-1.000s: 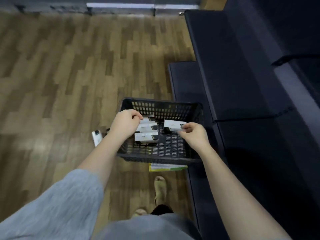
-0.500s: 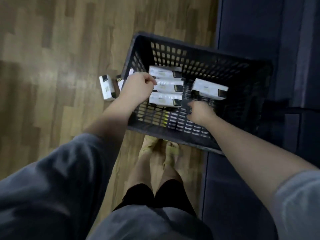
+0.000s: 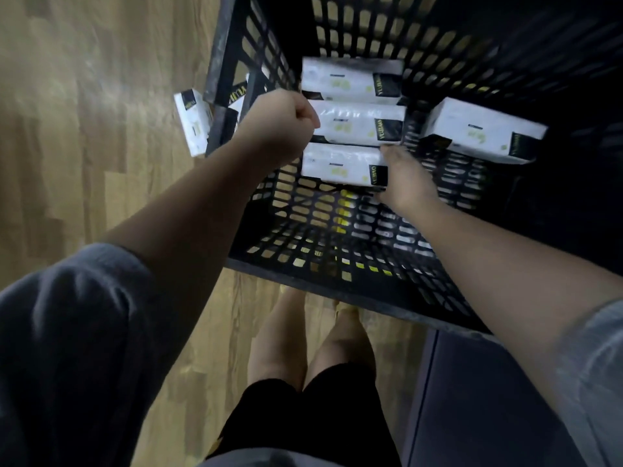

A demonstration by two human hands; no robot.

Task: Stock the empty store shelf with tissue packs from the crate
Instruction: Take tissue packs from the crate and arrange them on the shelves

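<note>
Head view puts your left hand (image 3: 279,124) over the left side of the black crate (image 3: 337,288), fingers curled into a fist against the left ends of the stacked row of packs; whether it grasps the middle tissue pack (image 3: 359,124) or is simply clenched beside it, you cannot tell from this angle. Your right hand (image 3: 406,178) reaches in low, its back to the camera, fingers wrapped on the right end of the nearest tissue pack (image 3: 340,165), thumb side touching the dark label band. Three white packs lie side by side in a row on the crate floor, the farthest tissue pack (image 3: 350,80) by the back wall; a fourth tissue pack (image 3: 478,131) sits apart to the right, tilted with one end raised. Outside the crate's left wall a loose pack (image 3: 194,121) lies on the wooden floor (image 3: 84,129). Your bare legs and dark shorts show below the crate; grey sleeves frame both arms; a dark shelf base (image 3: 472,399) stands at lower right.
</note>
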